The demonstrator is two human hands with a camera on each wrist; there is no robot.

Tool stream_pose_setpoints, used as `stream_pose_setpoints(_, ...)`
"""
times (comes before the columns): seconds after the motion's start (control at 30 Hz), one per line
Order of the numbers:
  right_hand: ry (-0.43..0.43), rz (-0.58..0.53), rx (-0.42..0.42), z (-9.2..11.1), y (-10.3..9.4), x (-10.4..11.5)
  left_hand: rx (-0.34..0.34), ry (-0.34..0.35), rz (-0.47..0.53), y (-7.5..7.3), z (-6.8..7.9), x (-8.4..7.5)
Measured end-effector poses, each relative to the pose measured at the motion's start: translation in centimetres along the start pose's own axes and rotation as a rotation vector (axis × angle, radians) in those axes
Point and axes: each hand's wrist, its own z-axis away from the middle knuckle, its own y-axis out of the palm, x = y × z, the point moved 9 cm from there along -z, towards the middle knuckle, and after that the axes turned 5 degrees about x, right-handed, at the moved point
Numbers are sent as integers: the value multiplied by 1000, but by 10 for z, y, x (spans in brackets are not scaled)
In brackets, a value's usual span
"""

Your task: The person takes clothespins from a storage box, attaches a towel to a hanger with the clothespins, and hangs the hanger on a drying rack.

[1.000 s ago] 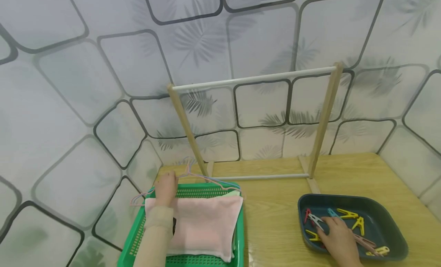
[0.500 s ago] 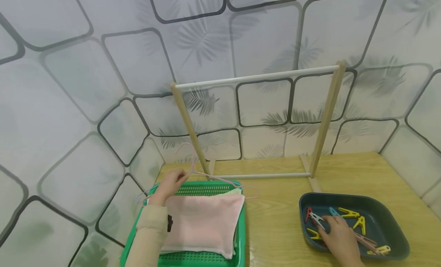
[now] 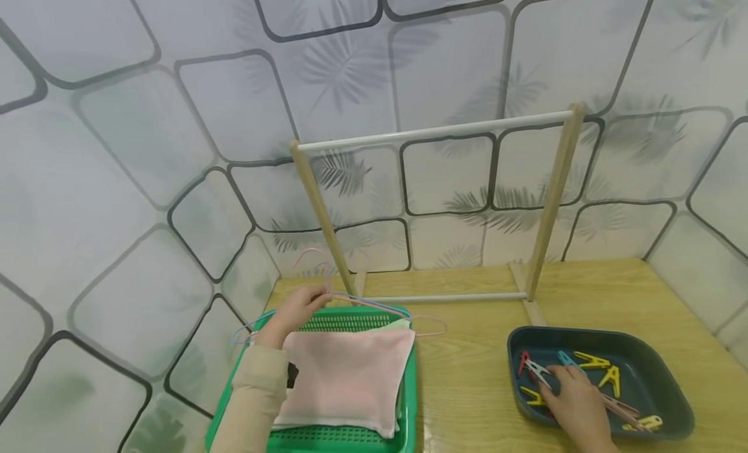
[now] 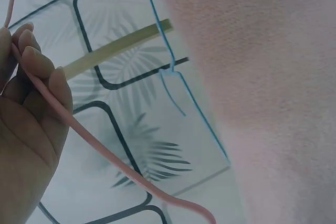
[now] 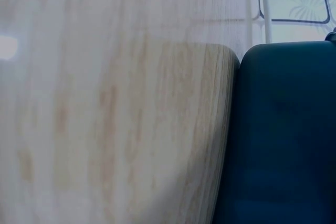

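Observation:
My left hand (image 3: pixel 299 309) pinches a pink clothes hanger (image 4: pixel 105 150) near its neck, above the back of a green basket (image 3: pixel 409 401). Close behind it is a blue hanger (image 4: pixel 164 30), apart from the fingers in the left wrist view. A pink towel (image 3: pixel 350 378) lies spread in the basket over a pale green cloth. Over at the right, my right hand (image 3: pixel 575 401) rests in a dark blue basin (image 3: pixel 660 388) among clothespins (image 3: pixel 536 370). Its thumb and forefinger are apart; the other fingertips are hidden. The right wrist view shows only the basin's outer side.
A drying rack with a white top bar (image 3: pixel 432 134) and wooden posts (image 3: pixel 555 200) stands at the back of the wooden table (image 3: pixel 467 362). Yellow, red, white and blue clothespins lie in the basin. Patterned cloth walls (image 3: pixel 117 245) surround the table.
The left hand has shifted slightly right, and the pink hanger it holds has risen and come away from the blue one. The right hand stays still in the basin.

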Motion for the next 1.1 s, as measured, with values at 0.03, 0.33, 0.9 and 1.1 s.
stream_pose_setpoints(0.03, 2, 0, 1, 0, 0, 0, 2, 4, 6, -1, 0, -3)
stream_pose_setpoints(0.33, 10, -1, 16, 0, 2, -1, -34, 75, -2, -17, 5, -36)
stream_pose_setpoints(0.9, 25, -12, 57, 1, 3, 0, -165, 213, 90, -69, 27, -120)
stream_pose_setpoints(1.1, 38, -10, 80, 0, 5, -2, -243, 279, 173, -90, 18, -130)
